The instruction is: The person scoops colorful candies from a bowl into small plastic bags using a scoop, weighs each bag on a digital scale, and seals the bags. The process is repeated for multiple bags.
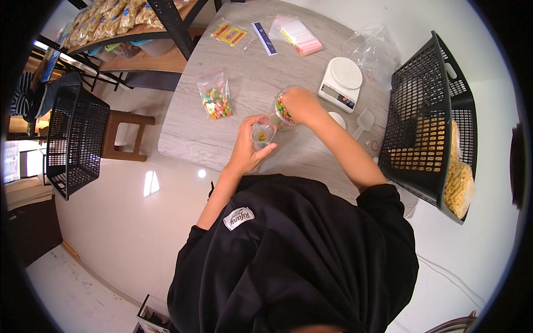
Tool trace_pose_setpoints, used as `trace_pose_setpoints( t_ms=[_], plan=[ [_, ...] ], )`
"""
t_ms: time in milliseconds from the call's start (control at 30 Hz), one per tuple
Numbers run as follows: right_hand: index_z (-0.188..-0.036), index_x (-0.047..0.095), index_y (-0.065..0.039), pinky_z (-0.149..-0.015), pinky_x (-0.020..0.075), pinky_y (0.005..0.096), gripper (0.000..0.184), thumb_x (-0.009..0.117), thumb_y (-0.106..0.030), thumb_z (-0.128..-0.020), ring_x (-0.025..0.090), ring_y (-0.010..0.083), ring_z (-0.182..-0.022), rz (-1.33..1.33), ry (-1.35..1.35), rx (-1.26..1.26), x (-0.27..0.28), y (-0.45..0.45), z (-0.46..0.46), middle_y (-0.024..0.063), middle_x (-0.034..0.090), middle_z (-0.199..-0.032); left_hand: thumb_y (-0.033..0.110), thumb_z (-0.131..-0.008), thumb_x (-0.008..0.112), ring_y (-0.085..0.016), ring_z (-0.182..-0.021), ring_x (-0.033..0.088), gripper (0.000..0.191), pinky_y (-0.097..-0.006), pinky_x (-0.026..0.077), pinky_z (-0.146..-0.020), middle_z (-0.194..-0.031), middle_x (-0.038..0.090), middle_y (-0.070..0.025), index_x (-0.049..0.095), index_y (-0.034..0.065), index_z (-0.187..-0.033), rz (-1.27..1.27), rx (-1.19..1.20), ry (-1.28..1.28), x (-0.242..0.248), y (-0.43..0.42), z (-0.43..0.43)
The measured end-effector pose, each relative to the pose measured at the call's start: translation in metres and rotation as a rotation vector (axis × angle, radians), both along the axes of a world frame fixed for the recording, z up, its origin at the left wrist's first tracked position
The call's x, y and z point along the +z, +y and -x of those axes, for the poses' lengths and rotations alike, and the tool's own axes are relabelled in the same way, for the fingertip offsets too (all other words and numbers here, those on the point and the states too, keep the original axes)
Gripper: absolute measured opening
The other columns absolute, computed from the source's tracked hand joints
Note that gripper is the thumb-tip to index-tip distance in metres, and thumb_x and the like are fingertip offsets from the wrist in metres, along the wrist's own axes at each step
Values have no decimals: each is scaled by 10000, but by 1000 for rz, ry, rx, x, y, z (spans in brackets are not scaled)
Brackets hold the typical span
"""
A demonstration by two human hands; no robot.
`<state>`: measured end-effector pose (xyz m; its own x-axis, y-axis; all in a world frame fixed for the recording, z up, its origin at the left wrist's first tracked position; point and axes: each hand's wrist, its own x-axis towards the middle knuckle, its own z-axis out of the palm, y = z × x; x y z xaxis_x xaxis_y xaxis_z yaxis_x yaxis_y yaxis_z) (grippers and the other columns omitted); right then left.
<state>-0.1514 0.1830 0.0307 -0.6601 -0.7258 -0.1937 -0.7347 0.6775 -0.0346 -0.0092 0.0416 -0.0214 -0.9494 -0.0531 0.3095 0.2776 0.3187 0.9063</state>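
Note:
My left hand [245, 146] holds up a small clear zip bag [264, 134] with its mouth spread open. A few coloured candies show at the bottom of it. Just to its right stands a clear jar [287, 126] of small multicoloured candies [284, 112]. My right hand [300, 105] reaches into the jar's mouth, and its fingers are hidden there. On the table to the left lies another zip bag [216, 100], well filled with the same kind of candies. Partly behind my right forearm is a round white lid [338, 119].
A white digital kitchen scale [340, 85], a clear scoop [365, 120] and a tall black plastic basket [416, 108] with bagged snacks are on the right. Along the back lie a stack of zip bags [302, 39], a blue ruler [264, 38] and yellow labels [230, 34]. Shelving [143, 62] stands left.

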Motion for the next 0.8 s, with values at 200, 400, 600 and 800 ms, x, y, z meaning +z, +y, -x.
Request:
trace_pose_setpoints(
  t_ms=[200, 400, 600, 800],
  plan=[
    [-756, 656, -23, -657, 518, 398, 113, 653, -73, -655, 632, 338, -746, 52, -27, 36, -4, -1, 3, 177, 632, -816, 333, -688, 739, -324, -1079, 449, 680, -411, 331, -942, -1153, 476, -168, 403, 28, -1195, 30, 17, 20, 0, 3, 0],
    [-705, 645, -2, -513, 438, 342, 127, 664, -111, -643, 567, 253, -554, 347, -224, 42, 55, 17, -4, 150, 574, -616, 337, -674, 752, -319, -1080, 457, 704, -412, 333, -935, -1165, 486, -160, 401, 29, -1201, 99, 12, 17, 0, 3, 0],
    [-773, 669, -1, -491, 406, 311, 147, 674, -96, -661, 498, 205, -479, 653, -377, 140, 78, 15, -27, 119, 542, -560, 328, -673, 754, -315, -1071, 467, 695, -410, 334, -930, -1172, 492, -153, 411, 27, -1196, 133, -16, 15, 2, 7, 5],
    [-761, 678, -21, -566, 468, 357, 116, 654, -118, -703, 597, 276, -610, 440, -95, -120, 69, 23, -9, 151, 611, -666, 325, -676, 753, -313, -1062, 472, 678, -410, 338, -922, -1156, 501, -149, 418, 31, -1187, 109, -20, -2, 2, 4, 2]
  ],
)
